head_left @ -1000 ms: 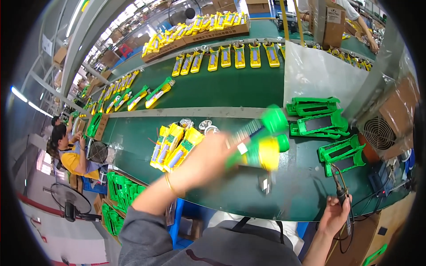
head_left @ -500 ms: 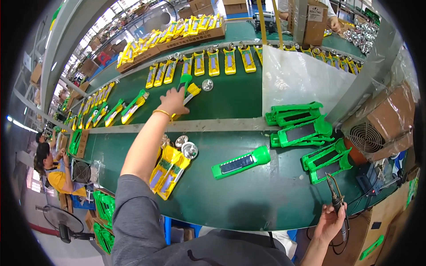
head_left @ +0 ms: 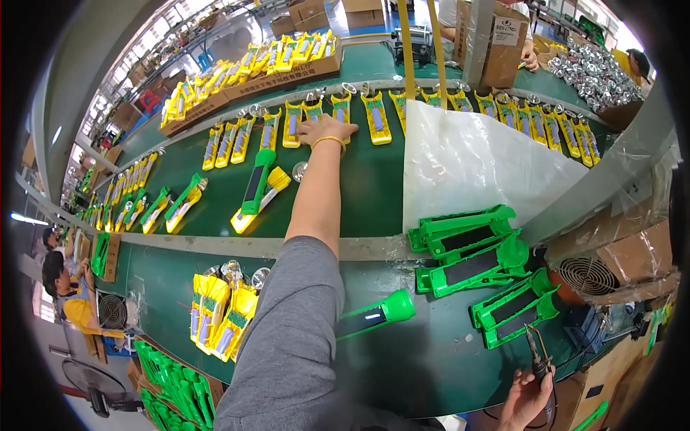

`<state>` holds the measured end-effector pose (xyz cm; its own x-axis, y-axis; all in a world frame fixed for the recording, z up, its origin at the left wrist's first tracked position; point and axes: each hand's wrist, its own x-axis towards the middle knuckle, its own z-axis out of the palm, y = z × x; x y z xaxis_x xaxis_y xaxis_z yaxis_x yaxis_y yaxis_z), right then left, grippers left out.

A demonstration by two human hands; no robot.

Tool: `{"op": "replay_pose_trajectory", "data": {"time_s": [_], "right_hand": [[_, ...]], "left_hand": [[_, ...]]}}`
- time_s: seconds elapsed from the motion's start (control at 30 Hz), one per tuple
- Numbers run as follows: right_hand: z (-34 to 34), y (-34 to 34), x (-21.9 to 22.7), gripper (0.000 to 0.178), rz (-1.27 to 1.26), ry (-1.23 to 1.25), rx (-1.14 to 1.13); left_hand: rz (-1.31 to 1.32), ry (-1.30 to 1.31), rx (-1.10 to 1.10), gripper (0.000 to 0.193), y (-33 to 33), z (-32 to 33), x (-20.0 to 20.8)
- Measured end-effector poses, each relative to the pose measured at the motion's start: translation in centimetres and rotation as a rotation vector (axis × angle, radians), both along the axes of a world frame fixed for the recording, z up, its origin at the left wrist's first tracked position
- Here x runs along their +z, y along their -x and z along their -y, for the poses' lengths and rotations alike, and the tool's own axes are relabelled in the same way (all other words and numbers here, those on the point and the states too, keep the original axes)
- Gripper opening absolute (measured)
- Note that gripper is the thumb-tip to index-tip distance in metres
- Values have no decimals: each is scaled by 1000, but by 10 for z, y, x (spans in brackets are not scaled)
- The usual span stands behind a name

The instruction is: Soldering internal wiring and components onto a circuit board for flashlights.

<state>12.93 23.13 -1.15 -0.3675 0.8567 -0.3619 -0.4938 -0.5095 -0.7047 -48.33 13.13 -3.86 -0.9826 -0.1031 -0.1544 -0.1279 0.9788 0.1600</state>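
Note:
My left hand [head_left: 327, 132] reaches across the green bench to a row of yellow flashlight halves. Its fingers spread over the near ends of a yellow half [head_left: 341, 109] and its neighbour, thumb held out to the right. In my right hand [head_left: 527, 399], at the lower right, is a soldering iron [head_left: 537, 359], tip pointing up. Left of my left forearm, a green flashlight casing [head_left: 257, 183] lies across a yellow half [head_left: 274, 188], beside a round reflector [head_left: 300, 172]. A green flashlight casing [head_left: 392, 309] lies nearer me, partly hidden by my left sleeve.
Several yellow halves [head_left: 224, 316] with reflectors lie left of my sleeve. Green casings [head_left: 467, 271] are stacked at right, below a white sheet [head_left: 481, 161]. A metal post [head_left: 596, 169] slants up there. Beyond the row stands a carton [head_left: 287, 74] of yellow halves. Other people work farther off.
My left hand has left the green casing lying on the yellow half and moved right and farther out to the row. The whole view has shifted; my right hand still holds the soldering iron.

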Motion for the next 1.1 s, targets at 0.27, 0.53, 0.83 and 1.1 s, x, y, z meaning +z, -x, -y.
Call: {"op": "replay_pose_trajectory", "data": {"time_s": [0.27,0.53,0.83,1.1], "right_hand": [[-2,-12,-16,22,-144,-7,142],[14,-11,-9,24,-146,-208,206],[29,-20,-14,23,-264,-215,291],[47,-26,-4,23,-280,-252,372]], "left_hand": [[-195,2,-96,71,-49,27,-7],[-157,-5,-475,64,-131,107,50],[-131,-206,-619,50,-410,243,53],[-402,-136,-490,46,-424,278,4]]}}
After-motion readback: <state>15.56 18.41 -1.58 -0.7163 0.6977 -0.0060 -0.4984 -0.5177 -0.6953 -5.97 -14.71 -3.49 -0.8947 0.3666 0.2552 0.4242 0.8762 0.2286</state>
